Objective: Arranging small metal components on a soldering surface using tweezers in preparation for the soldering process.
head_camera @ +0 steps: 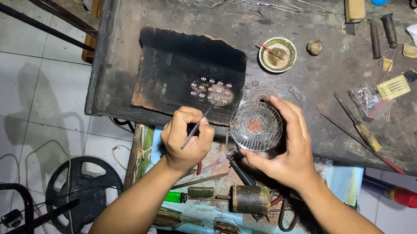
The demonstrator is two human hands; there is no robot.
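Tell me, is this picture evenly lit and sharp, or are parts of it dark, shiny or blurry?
Head view: light is uneven, bright on the white floor tiles, dim over the workbench; the charred board reads nearly black; the glass dish in the right hand glints; the left hand, holding tweezers, looks sharp; a shadow falls on the tiles.
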